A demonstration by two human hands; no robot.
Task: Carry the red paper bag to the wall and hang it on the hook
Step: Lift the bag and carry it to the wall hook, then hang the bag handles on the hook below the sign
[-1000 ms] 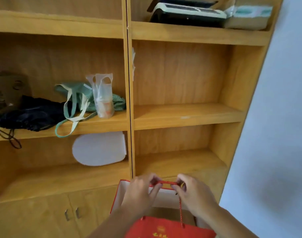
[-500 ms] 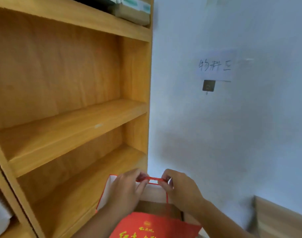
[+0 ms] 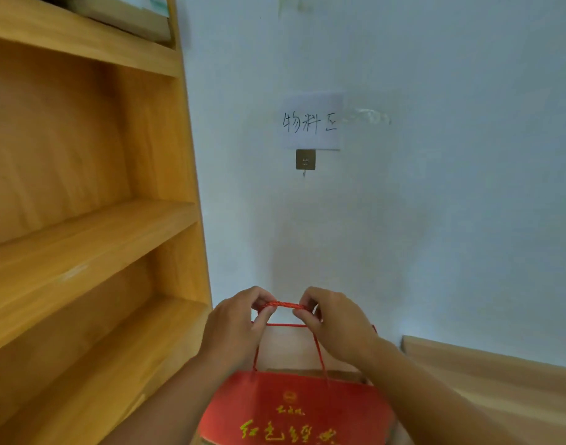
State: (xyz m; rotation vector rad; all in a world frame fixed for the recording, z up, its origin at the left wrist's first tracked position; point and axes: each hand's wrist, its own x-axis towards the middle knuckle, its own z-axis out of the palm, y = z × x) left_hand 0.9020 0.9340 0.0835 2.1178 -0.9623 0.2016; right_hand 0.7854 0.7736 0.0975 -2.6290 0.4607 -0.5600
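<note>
1. The red paper bag with gold writing (image 3: 296, 409) is held low in front of the pale wall (image 3: 436, 220). It is not on the hook yet.

2. The bag's red cord handles (image 3: 283, 305) are pinched from both sides. The left hand (image 3: 235, 329) is closed on the left end of the cords, and the right hand (image 3: 334, 326) is closed on the right end. The two hands are near each other, with a short bit of cord pulled flat between them.

3. The small metal hook on its square grey plate (image 3: 305, 160) is stuck to the wall, well above the hands. Just over it, a white paper note with black writing (image 3: 310, 122) is taped up.

4. The tall wooden shelf (image 3: 92, 220) stands to the left, and a light wooden ledge (image 3: 490, 364) is seen low on the right. The bag should be kept away from both as it is lifted.

5. For a good job, both cords should be kept together, so neither one is missed by the hook.

6. The flat bit of cord should be lifted a little higher than the hook's tip, moved close to the wall, and then let down gently onto it.

7. The hook's tip looks very small, so it should be watched closely as the cord comes near.

8. The hands should be opened only when the bag's weight is felt on the hook. It should be let go slowly, so the paper is not torn.
</note>
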